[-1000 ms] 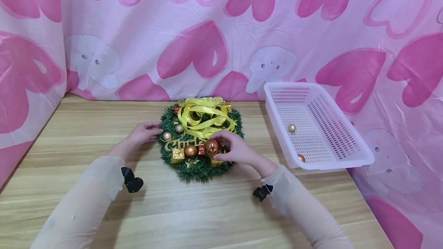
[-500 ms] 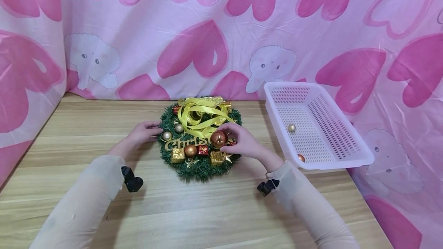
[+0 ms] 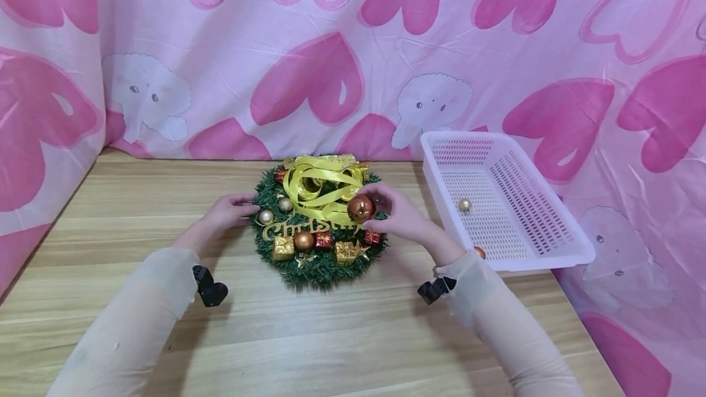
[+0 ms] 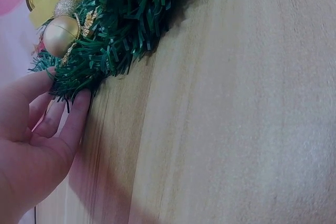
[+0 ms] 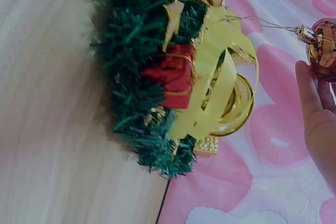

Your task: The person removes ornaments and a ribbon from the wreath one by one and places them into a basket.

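Wooden desk [image 3: 331, 336]: your right hand [image 3: 399, 216] has lifted the shiny copper bauble [image 3: 361, 208] off the green tinsel wreath [image 3: 320, 265], pinching it above; your left hand [image 3: 226, 213], fingers straight, steadies the rim.

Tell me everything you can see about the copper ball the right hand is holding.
The copper ball is a round, shiny, metallic-looking bauble with a small gold cap and a thin hanging thread, seen in the right wrist view. The right hand grips it in its fingers, lifted above the wreath, over its right side next to the yellow ribbon. Nothing but the hand touches it.
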Demonstrator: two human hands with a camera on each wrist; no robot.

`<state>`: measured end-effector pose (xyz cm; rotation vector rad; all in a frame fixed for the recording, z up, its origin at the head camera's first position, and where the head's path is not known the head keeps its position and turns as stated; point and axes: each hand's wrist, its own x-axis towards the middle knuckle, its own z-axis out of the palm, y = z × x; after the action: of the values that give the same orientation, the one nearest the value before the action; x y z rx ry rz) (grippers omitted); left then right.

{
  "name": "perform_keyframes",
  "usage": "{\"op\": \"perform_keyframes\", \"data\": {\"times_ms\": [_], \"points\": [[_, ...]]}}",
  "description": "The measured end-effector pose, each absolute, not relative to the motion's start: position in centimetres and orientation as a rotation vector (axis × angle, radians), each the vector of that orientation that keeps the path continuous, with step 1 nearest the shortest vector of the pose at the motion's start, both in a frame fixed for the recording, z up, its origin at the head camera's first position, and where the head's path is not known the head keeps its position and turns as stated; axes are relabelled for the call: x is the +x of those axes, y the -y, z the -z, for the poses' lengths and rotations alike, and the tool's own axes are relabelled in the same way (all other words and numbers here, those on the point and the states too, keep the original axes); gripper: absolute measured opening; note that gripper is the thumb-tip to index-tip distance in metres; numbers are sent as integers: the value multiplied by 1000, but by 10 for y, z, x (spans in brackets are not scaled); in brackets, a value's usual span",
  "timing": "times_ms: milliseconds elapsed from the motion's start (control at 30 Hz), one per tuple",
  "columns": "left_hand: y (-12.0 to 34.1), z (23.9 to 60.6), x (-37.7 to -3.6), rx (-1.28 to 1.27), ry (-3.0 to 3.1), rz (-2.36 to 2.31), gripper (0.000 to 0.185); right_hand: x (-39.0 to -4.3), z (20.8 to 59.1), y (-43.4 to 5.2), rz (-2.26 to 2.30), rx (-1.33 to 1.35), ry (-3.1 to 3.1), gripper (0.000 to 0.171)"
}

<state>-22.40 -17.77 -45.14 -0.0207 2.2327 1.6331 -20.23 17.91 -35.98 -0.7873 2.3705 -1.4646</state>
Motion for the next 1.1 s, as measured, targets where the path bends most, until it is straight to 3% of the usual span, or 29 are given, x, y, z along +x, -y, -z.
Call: {"op": "perform_keyframes", "data": {"times_ms": [1100], "points": [[177, 450, -225, -40, -2206, -1623, 56, -222, 315, -226, 1684, -553, -2459, 54]]}}
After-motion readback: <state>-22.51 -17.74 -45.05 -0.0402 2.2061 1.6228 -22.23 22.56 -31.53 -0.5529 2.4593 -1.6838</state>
